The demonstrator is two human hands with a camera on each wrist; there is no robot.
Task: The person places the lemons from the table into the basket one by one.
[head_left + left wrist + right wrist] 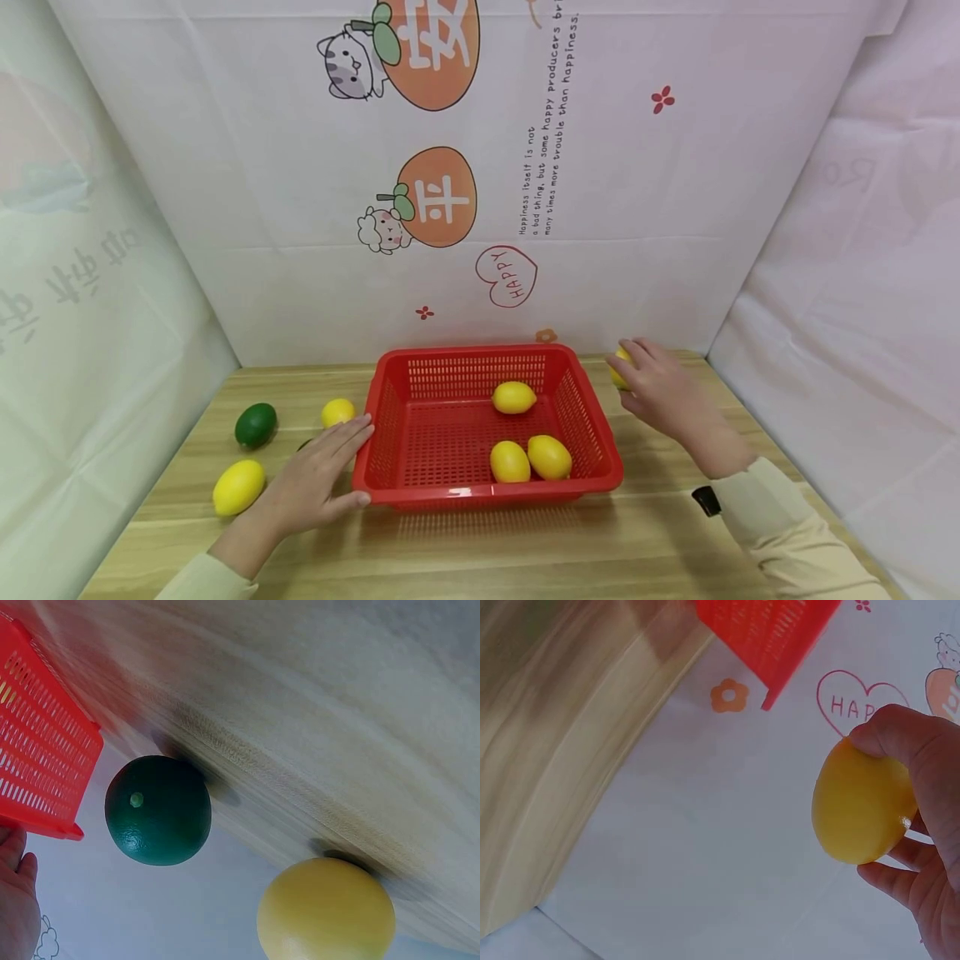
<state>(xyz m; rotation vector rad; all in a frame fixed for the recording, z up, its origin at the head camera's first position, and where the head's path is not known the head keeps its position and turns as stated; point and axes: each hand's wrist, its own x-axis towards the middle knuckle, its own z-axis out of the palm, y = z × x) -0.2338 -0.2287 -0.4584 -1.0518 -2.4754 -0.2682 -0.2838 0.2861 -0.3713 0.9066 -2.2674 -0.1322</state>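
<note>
My right hand (663, 392) grips a yellow lemon (620, 367) to the right of the red basket (491, 493). In the right wrist view, thumb and fingertips hold this lemon (862, 802) at its sides, in front of the white backdrop. My left hand (311, 483) rests on the basket's left rim with fingers fairly straight. Inside the basket lie three lemons: one lemon (513, 397) towards the back, and a pair, a lemon (510, 462) and another lemon (550, 457), near the front right.
Left of the basket sit a dark green fruit (256, 425), a lemon (239, 487) and a lemon (338, 412) partly behind my left hand. A dark edge shows beside that hand, mostly hidden. White printed cloth (622, 208) encloses the wooden table (480, 567) at back and sides.
</note>
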